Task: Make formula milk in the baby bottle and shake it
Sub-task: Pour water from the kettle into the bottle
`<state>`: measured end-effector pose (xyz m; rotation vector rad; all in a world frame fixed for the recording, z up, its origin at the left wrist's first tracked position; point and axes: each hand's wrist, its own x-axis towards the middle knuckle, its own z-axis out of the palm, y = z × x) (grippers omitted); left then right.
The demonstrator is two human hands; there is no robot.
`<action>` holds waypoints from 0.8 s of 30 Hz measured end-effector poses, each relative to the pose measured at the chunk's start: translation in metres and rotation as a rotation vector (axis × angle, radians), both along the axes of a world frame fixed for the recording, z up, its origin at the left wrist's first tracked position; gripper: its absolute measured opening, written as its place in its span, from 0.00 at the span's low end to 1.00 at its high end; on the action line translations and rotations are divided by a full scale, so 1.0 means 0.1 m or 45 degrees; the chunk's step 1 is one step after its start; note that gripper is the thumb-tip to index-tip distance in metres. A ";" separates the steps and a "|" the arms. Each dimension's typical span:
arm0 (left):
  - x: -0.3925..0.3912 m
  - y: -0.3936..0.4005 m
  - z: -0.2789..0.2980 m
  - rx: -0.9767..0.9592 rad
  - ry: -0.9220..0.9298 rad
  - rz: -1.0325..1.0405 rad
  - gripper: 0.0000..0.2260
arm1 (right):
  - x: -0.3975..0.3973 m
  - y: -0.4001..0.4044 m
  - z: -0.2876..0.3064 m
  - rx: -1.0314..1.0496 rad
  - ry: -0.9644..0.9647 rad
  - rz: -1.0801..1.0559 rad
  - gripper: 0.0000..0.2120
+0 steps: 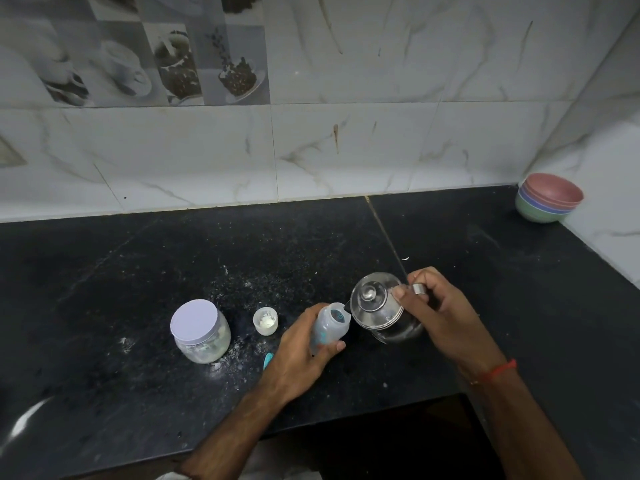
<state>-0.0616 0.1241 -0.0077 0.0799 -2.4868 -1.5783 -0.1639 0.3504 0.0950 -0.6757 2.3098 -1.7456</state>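
The left hand (pixel 298 355) grips the baby bottle (pixel 329 327), mouth tilted right. The right hand (pixel 440 317) grips the steel kettle (pixel 381 310), its spout touching that mouth

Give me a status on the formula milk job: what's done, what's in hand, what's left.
Done: the baby bottle is uncapped, and the powder jar is closed. In hand: the left hand holds the bottle tilted while the right hand tips the steel kettle, spout at the bottle's mouth. Left: capping and shaking.
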 end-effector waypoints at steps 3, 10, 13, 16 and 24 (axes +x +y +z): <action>0.00 0.01 0.02 0.014 0.013 -0.022 0.24 | 0.03 -0.08 0.10 0.128 0.090 0.014 0.21; 0.04 -0.03 0.04 0.048 0.026 -0.022 0.25 | 0.11 -0.23 0.33 0.415 0.306 0.040 0.20; 0.06 -0.04 0.03 0.060 0.028 -0.022 0.25 | 0.15 -0.29 0.44 0.508 0.366 0.073 0.20; 0.07 -0.07 0.03 0.057 0.017 -0.012 0.25 | 0.18 -0.34 0.49 0.575 0.394 0.082 0.21; 0.09 -0.11 0.01 0.059 -0.017 -0.019 0.26 | 0.26 -0.42 0.60 0.682 0.449 0.081 0.19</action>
